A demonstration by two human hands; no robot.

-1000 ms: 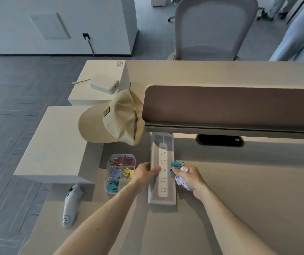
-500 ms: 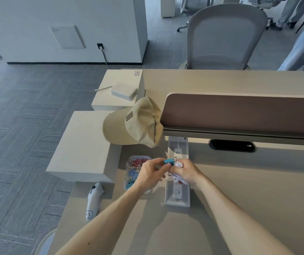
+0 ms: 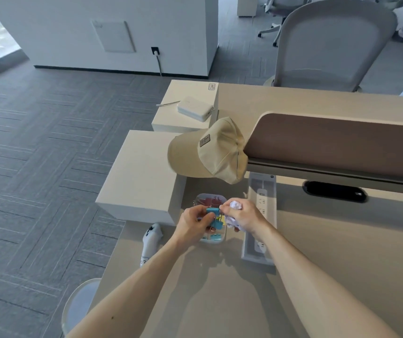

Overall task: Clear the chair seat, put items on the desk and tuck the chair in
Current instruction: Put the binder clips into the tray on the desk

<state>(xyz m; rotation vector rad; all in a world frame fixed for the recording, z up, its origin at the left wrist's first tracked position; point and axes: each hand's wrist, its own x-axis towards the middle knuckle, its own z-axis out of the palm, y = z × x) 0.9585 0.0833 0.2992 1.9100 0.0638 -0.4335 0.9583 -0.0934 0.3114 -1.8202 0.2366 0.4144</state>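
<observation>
Over the clear box of coloured binder clips (image 3: pixel 214 237) on the beige desk (image 3: pixel 329 259), my left hand (image 3: pixel 194 222) pinches a blue binder clip (image 3: pixel 213 211). My right hand (image 3: pixel 243 217) meets it at the clip while keeping crumpled white paper (image 3: pixel 234 206) closed in its palm. A tan cap (image 3: pixel 207 152) lies at the desk's back left, partly on a white cabinet (image 3: pixel 139 176). A boxed white power strip (image 3: pixel 260 215) lies just right of my hands. The chair whose seat is to be cleared is out of view.
A brown divider panel (image 3: pixel 337 140) runs along the desk's back, with a black cable slot (image 3: pixel 334 191) below it. A white controller (image 3: pixel 150 240) lies at the desk's left edge, a white charger (image 3: pixel 195 109) on the far cabinet. A grey chair (image 3: pixel 329 45) stands behind the desk.
Both hands have moved left from the power strip to above the binder clip box. The blue clip, first in my right hand, is now pinched by my left. The view swung left.
</observation>
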